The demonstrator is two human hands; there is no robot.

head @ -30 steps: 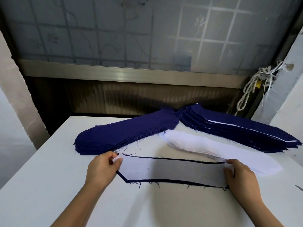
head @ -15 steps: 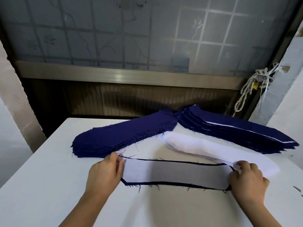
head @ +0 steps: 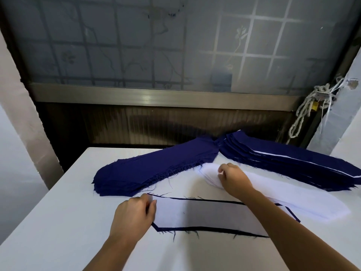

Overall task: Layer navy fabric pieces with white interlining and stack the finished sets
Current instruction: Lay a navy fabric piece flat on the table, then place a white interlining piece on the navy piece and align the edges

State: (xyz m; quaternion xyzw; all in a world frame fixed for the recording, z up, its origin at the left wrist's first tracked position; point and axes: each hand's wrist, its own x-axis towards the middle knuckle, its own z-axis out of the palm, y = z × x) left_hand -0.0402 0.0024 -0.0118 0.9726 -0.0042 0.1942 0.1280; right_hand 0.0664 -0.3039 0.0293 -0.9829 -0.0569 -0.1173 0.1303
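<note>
A white interlining piece lies flat on a navy fabric piece, whose dark edge shows all around it, near the table's front. My left hand rests on this set's left end, fingers curled at its edge. My right hand has reached across to the left end of the white interlining stack and pinches a piece there. A stack of plain navy pieces lies behind on the left. The pile of finished sets lies at the back right.
The white table ends at a dark corrugated panel and a frosted window behind. A knotted rope hangs at the right by a white wall. Bare table surface lies left and in front of the set.
My right hand left the set's right end and moved up and left to the interlining stack. My left hand stayed on the set's left end.
</note>
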